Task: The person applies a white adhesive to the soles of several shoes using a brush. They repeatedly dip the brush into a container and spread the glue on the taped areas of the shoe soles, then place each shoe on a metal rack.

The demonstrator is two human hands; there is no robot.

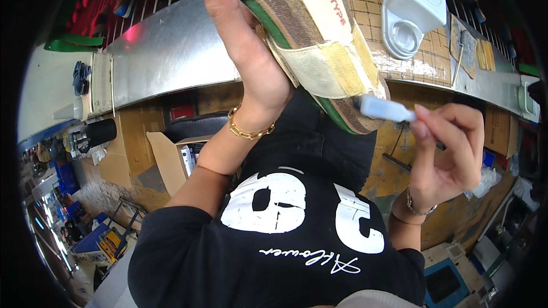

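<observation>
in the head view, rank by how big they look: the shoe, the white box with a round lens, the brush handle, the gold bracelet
1. shoe, though it is nearest the camera
2. white box
3. and 4. brush handle and gold bracelet look much alike, so not ranked

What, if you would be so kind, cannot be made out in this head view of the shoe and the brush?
- Shoe: its far end is cut off by the top edge.
- Brush: its handle is hidden inside the right hand; its tip is blurred against the sole.
- Left hand: its fingers behind the shoe are hidden by the shoe.
- White container on the bench: contents too small to tell.
</observation>
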